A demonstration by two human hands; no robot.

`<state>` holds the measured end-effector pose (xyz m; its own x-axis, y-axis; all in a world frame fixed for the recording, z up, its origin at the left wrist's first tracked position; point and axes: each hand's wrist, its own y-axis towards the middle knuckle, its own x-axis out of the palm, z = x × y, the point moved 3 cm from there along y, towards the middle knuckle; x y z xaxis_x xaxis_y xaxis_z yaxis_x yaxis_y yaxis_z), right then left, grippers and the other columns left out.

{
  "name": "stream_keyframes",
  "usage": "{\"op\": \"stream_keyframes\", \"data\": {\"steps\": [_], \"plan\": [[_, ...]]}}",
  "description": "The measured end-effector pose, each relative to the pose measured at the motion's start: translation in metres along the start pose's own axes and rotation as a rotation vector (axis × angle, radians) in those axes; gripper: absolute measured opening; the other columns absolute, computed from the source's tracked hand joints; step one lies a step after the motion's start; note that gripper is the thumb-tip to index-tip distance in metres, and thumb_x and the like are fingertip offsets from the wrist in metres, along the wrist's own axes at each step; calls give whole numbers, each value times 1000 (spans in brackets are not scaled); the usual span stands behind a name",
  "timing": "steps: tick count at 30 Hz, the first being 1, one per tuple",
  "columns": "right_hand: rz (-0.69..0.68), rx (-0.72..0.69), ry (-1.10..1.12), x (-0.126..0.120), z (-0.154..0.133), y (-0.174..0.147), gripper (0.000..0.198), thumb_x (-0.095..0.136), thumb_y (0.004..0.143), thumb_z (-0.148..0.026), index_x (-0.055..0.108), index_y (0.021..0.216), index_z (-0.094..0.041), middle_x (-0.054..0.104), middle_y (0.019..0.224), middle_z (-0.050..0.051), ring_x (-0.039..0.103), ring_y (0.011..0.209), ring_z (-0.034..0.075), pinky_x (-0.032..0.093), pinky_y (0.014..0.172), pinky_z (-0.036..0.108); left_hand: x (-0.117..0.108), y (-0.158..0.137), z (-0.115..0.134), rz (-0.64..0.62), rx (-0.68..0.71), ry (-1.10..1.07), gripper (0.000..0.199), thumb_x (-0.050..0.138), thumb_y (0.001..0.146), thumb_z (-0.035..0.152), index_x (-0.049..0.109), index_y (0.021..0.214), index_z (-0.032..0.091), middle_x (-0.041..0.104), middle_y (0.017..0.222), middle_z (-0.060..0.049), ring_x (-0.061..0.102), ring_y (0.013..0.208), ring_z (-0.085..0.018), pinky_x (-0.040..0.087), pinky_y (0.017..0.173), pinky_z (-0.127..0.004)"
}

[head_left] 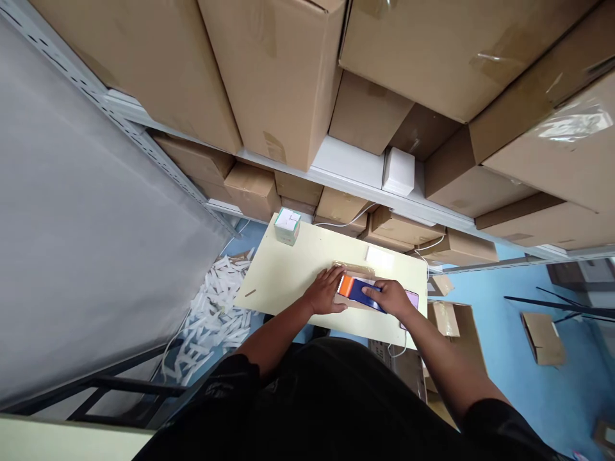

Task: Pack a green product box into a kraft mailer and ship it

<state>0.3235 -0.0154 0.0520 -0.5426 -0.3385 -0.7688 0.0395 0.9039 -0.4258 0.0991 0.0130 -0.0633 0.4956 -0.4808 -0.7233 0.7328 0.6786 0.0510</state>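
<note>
A flat blue-and-orange item (pixel 358 291) lies over a small cardboard box (pixel 354 305) on the pale table; its exact kind I cannot make out. My right hand (pixel 391 298) grips its blue right end, thumb on top. At the orange end, my left hand (pixel 328 292) rests on the left side of the box with fingers stretched out. Shiny clear tape (pixel 355 268) shows along the box's far edge. Close to my right hand lies a phone (pixel 412 299) with a lilac screen, partly hidden by that hand.
On the table (pixel 269 275) stand a green-edged box (pixel 287 226) and a white flat piece (pixel 379 258). Shelves (pixel 348 160) packed with cartons overhang the far side. White paper strips (pixel 216 314) cover the floor at left; open cartons (pixel 451 326) stand at right.
</note>
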Motion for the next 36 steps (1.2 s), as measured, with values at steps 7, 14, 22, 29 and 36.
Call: {"op": "stream_keyframes", "data": {"steps": [7, 14, 22, 29, 36], "plan": [[-56, 45, -59, -11, -3, 7, 57, 61, 85, -75, 65, 62, -23, 62, 56, 1, 57, 57, 17, 35, 57, 29, -1, 8, -9, -26, 98, 121, 120, 83, 71, 64, 28, 165, 11, 31, 169, -24, 31, 156, -42, 14, 129, -56], [-80, 145, 12, -52, 57, -16, 59, 63, 83, -76, 65, 61, -21, 61, 54, 0, 53, 54, 15, 34, 55, 28, -6, 8, -14, -13, 123, 96, 117, 84, 72, 56, 27, 165, 12, 33, 167, -25, 33, 154, -43, 20, 128, -58], [-91, 328, 74, -107, 173, -61, 63, 61, 80, -81, 74, 73, -19, 70, 63, 5, 61, 60, 19, 38, 58, 29, -5, 13, -18, 6, 172, 106, 117, 86, 71, 54, 27, 164, 13, 33, 166, -27, 36, 152, -45, 29, 125, -60], [-128, 281, -317, -92, 183, -41, 64, 53, 89, -78, 78, 83, -20, 76, 84, 14, 69, 81, 26, 41, 70, 31, -5, 14, -17, 33, 198, 132, 122, 86, 72, 55, 18, 167, 16, 32, 167, -25, 39, 149, -45, 36, 121, -60], [-204, 513, -356, -58, 155, 12, 61, 67, 84, -70, 80, 101, -13, 77, 110, 23, 73, 102, 36, 50, 79, 36, -4, 13, -17, 53, 204, 129, 124, 86, 72, 53, 15, 168, 17, 30, 168, -24, 39, 150, -43, 40, 121, -59]]}}
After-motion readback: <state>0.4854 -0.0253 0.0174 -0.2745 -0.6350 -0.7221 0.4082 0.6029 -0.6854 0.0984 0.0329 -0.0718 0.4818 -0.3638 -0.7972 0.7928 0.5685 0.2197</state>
